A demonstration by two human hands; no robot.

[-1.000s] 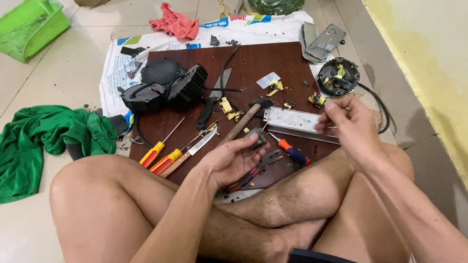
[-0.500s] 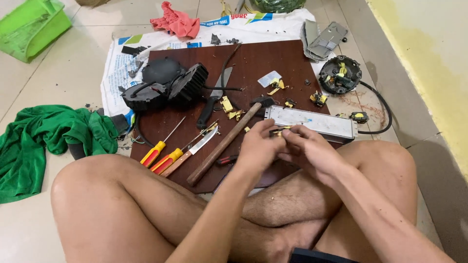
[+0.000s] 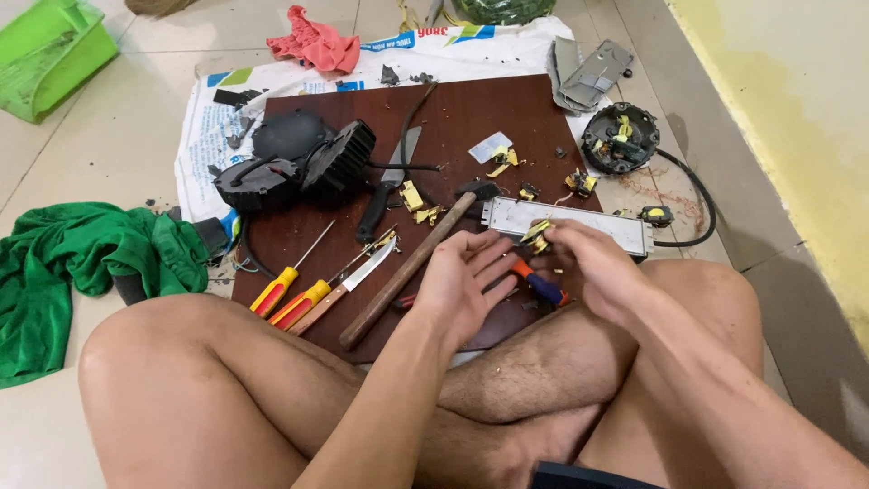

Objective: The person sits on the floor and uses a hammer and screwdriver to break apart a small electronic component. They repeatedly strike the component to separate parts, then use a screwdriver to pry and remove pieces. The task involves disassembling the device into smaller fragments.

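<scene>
Both hands have parted slightly: right hand point(image 3: 593, 272) pinches 1 yellow-black part point(image 3: 536, 236), left hand point(image 3: 466, 285) lies open; 2 yellow-handled screwdrivers point(image 3: 288, 297), 1 hammer point(image 3: 416, 263).

Board's point(image 3: 471, 118) upper centre lies bare; hammer point(image 3: 416, 263), knife point(image 3: 358, 276) and screwdrivers point(image 3: 290, 294) obstruct the near-left approach.

Over a dark wooden board point(image 3: 471, 118), the right hand point(image 3: 593, 272) pinches a small yellow-and-black component point(image 3: 537, 236) in its fingertips. The left hand point(image 3: 463, 288) lies open just beside it, palm up, empty. A wooden-handled hammer point(image 3: 418, 263) runs slantwise under the left hand, near two yellow-handled screwdrivers point(image 3: 290, 294) and a knife point(image 3: 358, 279).
</scene>
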